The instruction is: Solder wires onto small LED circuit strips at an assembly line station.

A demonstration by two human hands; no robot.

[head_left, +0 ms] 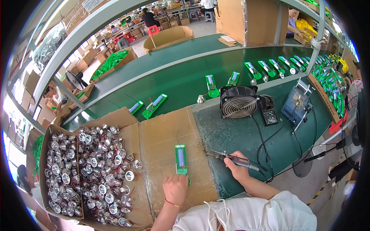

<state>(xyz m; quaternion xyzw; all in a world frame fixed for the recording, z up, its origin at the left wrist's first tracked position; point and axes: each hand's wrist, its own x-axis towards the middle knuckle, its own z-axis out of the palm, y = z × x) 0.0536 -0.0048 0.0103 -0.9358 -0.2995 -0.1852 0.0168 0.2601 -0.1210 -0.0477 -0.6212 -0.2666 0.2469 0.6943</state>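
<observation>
My left hand [175,189] is closed over the near end of a green plastic housing [181,158] that lies on the cardboard mat. A purple-blue cylindrical battery [181,157] sits lengthwise in the housing, and a thin wire rises from its far end. My fingers hide the near part of it. To the right, my right hand [236,166] grips a soldering iron [246,163] whose tip points left, apart from the housing. Left of my left hand, cardboard boxes [133,133] hold many silver reflector cups [102,188] with red wires.
Beyond the mat stand a black fan [239,103], a small black holder [268,110] and a blue soldering station [296,102] with trailing cables. Several green housings [252,70] with batteries lie along the green conveyor [181,98]. More are piled behind a cardboard edge [323,97] at right.
</observation>
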